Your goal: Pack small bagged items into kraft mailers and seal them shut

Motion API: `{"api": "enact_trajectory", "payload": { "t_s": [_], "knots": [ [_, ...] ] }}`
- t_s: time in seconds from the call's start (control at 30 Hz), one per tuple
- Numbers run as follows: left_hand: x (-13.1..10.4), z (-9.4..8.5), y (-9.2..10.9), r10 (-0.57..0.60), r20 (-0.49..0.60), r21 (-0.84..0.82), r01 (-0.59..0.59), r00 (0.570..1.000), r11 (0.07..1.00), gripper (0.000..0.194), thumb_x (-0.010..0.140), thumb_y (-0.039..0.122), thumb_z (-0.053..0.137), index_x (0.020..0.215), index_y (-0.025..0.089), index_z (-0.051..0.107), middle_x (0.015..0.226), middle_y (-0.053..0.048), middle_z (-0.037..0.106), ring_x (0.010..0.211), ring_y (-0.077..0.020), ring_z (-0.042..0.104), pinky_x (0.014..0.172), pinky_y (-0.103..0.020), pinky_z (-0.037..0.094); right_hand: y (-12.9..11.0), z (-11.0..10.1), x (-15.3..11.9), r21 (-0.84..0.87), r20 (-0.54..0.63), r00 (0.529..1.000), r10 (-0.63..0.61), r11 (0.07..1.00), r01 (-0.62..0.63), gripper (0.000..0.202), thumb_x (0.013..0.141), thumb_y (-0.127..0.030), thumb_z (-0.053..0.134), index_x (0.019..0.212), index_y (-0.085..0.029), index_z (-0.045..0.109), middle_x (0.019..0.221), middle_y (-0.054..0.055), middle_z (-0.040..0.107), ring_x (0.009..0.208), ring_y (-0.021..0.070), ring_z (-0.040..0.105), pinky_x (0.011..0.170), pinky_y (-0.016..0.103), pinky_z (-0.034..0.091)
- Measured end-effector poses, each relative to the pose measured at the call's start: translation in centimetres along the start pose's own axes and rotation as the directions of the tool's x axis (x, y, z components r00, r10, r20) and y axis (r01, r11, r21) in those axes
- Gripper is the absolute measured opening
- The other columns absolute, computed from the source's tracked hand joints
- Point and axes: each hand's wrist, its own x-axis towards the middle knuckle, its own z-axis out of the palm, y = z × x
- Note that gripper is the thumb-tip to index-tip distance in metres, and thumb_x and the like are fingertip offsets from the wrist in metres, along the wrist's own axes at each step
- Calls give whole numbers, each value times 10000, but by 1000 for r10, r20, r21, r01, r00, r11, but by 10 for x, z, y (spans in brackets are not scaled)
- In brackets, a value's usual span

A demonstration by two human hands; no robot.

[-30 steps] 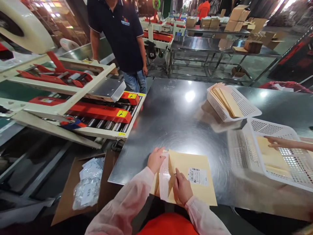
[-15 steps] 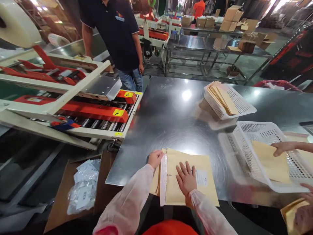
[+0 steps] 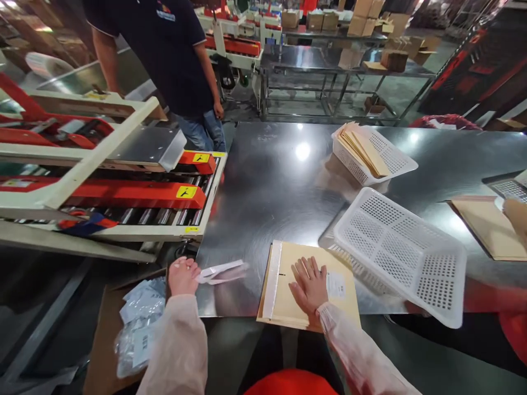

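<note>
Near the table's left edge, my left hand (image 3: 184, 277) is closed on one end of a thin whitish backing strip (image 3: 222, 271), whose folded length trails to the right, smeared by motion. My right hand (image 3: 309, 285) lies flat, fingers spread, on the top one of a small stack of yellow-brown mailer envelopes (image 3: 294, 312). That envelope carries a white label (image 3: 335, 284), partly beside my fingertips, and a pale flap strip (image 3: 272, 281) along its left side.
A white perforated basket (image 3: 399, 247) sits tilted right of the stack. Behind it, another basket (image 3: 397, 148) holds envelopes. A cardboard box (image 3: 99, 329) with plastic-bagged items stands lower left. A roller conveyor machine (image 3: 135, 192) adjoins the table (image 3: 263, 192), with a person (image 3: 164, 60) behind it.
My left hand has moved left from the envelope's flap, with the backing strip now in it. My right hand stays on the envelope. The near basket has been emptied of its envelope and tilted.
</note>
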Motion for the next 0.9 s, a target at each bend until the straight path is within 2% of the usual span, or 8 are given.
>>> {"api": "enact_trajectory", "payload": {
  "t_s": [0.1, 0.2, 0.3, 0.47, 0.57, 0.63, 0.7, 0.9],
  "knots": [
    [-25, 11, -16, 68, 86, 430, -99, 994, 898, 315, 908, 199, 324, 665, 215, 525, 515, 55, 409, 477, -147, 426, 478, -207, 394, -3, 1, -9, -7, 52, 995, -88, 996, 88, 517, 929, -519, 354, 1403, -317, 400, 1526, 13, 321, 1431, 327, 145, 1098, 662, 4],
    [-69, 67, -58, 63, 314, 670, -268, 947, 692, 55, 811, 253, 598, 793, 204, 612, 656, -7, 612, 674, -180, 602, 675, -244, 436, -6, 7, -13, -29, 114, 992, -47, 998, 51, 532, 937, -514, 324, 1421, -300, 373, 1536, 21, 288, 1435, 330, 128, 1095, 666, -5],
    [-91, 135, -86, 40, 509, 719, -451, 860, 529, 145, 861, 312, 551, 885, 200, 639, 868, -74, 697, 874, -226, 644, 817, -308, 436, -5, 11, -13, -47, 146, 989, -29, 998, 36, 551, 934, -525, 312, 1439, -305, 339, 1541, 27, 264, 1439, 337, 103, 1092, 671, -26],
    [-48, 231, -74, 50, 603, 713, -566, 796, 415, 246, 923, 248, 412, 992, 129, 616, 1019, -179, 666, 1014, -283, 616, 879, -414, 441, 0, 13, -12, -65, 193, 981, -22, 997, 35, 520, 957, -479, 240, 1452, -332, 301, 1550, -6, 219, 1447, 319, 72, 1099, 670, -16],
    [-27, 257, -73, 47, 618, 691, -570, 785, 444, 247, 925, 256, 412, 1000, 122, 606, 1016, -198, 646, 1035, -304, 601, 889, -446, 433, 1, 17, -10, -98, 183, 983, 1, 995, 17, 509, 962, -390, 228, 1460, -305, 290, 1551, -13, 210, 1448, 313, 62, 1099, 672, -14],
    [-33, 251, -85, 40, 625, 664, -558, 780, 498, 261, 931, 314, 409, 973, 153, 611, 1038, -183, 634, 1072, -302, 576, 926, -440, 410, -1, 20, -8, -118, 165, 986, 21, 993, -2, 520, 953, -370, 245, 1465, -285, 285, 1550, -4, 217, 1447, 317, 70, 1093, 680, -23],
    [-58, 222, -102, 17, 616, 643, -516, 787, 566, 274, 921, 375, 420, 914, 188, 619, 1024, -161, 631, 1086, -298, 557, 960, -427, 384, -5, 25, -8, -119, 148, 989, 29, 993, -11, 525, 947, -356, 254, 1465, -277, 290, 1544, 7, 240, 1446, 318, 91, 1091, 682, -29],
    [-191, 77, -153, -165, 439, 637, -177, 883, 750, 263, 719, 448, 653, 608, 235, 543, 682, -73, 563, 841, -293, 591, 868, -430, 408, -9, 26, -1, -60, 93, 995, 23, 998, -18, 529, 916, -304, 295, 1434, -230, 374, 1518, 66, 322, 1431, 344, 143, 1065, 708, -8]
  ]
}}
